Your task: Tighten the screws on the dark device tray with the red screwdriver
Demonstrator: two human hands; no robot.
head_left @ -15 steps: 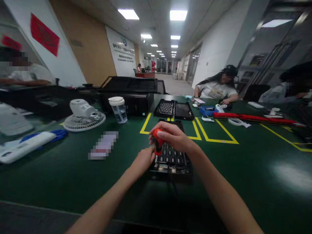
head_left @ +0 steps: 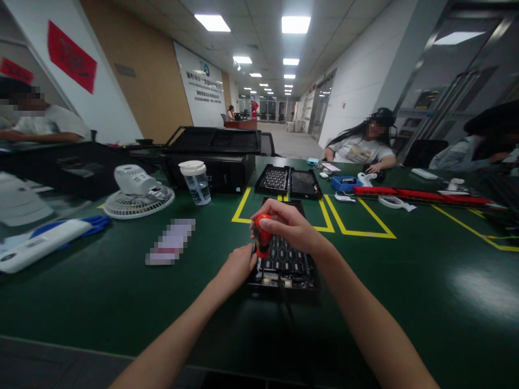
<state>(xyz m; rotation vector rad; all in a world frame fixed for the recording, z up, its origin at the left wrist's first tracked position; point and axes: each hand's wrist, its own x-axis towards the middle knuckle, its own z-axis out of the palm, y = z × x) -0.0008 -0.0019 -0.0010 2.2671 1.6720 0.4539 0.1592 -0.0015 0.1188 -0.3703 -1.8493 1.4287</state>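
A black case (head_left: 290, 263), lined with rows of dark hexagonal cells, was laid flat on the green table (head_left: 162, 313) directly in front of the person, its far end set between yellow tape lines (head_left: 240, 210). A red-and-black tool (head_left: 263, 237) was held upright over the case's left side, its handle enclosed by the curled fingers and thumb of the right hand (head_left: 290, 221); its lower tip could not be made out. The left hand (head_left: 241, 263) was placed at the left edge of the case, but its fingertips were hidden, so how firmly the edge was gripped could not be told. Beyond, a second case (head_left: 305, 185) had been left opened out. To the left were seen a lidded cup (head_left: 197, 183), a white fan (head_left: 140, 202) and a pixelated flat object (head_left: 171, 241). At the right, a blue tray (head_left: 344, 185) was placed near a seated person (head_left: 357, 150).
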